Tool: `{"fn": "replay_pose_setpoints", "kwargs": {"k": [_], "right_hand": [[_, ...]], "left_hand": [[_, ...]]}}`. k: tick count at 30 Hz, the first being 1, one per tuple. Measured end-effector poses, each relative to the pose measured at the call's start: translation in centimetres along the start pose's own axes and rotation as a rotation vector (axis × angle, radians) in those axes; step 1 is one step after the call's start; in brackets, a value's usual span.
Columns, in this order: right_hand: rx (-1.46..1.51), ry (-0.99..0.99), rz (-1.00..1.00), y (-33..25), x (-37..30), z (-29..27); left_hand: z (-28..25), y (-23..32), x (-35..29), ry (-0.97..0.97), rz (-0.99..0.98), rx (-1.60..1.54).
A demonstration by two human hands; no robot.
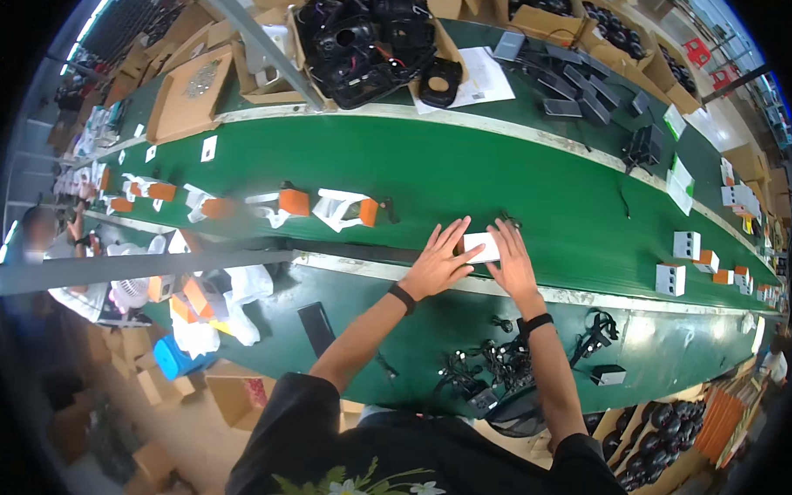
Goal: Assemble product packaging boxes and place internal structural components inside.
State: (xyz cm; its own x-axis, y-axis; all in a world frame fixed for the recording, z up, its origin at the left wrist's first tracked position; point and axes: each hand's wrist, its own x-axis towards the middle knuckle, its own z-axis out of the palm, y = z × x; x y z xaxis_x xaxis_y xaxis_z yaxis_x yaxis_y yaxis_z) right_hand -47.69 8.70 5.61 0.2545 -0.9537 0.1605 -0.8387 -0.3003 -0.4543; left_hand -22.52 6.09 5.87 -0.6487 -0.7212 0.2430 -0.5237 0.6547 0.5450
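Note:
A small white box lies between my two hands over the green conveyor belt. My left hand is at its left side, fingers stretched forward and thumb against the box. On the other side my right hand holds the right edge, its fingers also long and close to the box. The underside of the box and part of its sides are hidden by my hands. Just beyond my right fingertips lies a small black cable. To the left on the belt sits an orange-sided box with a white bag.
More orange boxes with white bags line the belt at left; white-and-orange boxes stand at right. Black cables and a dark flat device lie on the near bench. A metal bar crosses at left. Across the belt are black adapters.

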Motion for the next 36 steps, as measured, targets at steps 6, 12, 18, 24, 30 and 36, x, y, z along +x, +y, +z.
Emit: {"fn": "replay_pose_setpoints", "kwargs": {"k": [6, 12, 18, 24, 30, 36], "right_hand": [[-0.099, 0.399, 0.313, 2.8, -2.4, -0.7], [-0.487, 0.454, 0.811, 12.6, -4.7, -3.2], [-0.306, 0.249, 0.354, 7.7, 2.0, 2.9], [-0.231, 0.213, 0.506, 9.3, 0.8, 6.0], [0.064, 0.488, 0.105, -5.3, -0.7, 1.0], [0.155, 0.385, -0.063, -11.5, 1.8, 0.6]], "left_hand": [[-0.9, -2.6, -10.2, 0.733, -0.631, -0.142], [-7.6, -12.4, -8.0, 0.709, -0.642, -0.423], [-8.2, -16.3, -7.1, 0.538, -0.632, -0.697], [-1.5, -8.0, -3.8, 0.542, -0.638, -0.42], [2.6, -5.2, -4.0, 0.382, -0.607, -0.72], [3.4, -2.1, -1.8, 0.53, -0.661, -0.8]]}}
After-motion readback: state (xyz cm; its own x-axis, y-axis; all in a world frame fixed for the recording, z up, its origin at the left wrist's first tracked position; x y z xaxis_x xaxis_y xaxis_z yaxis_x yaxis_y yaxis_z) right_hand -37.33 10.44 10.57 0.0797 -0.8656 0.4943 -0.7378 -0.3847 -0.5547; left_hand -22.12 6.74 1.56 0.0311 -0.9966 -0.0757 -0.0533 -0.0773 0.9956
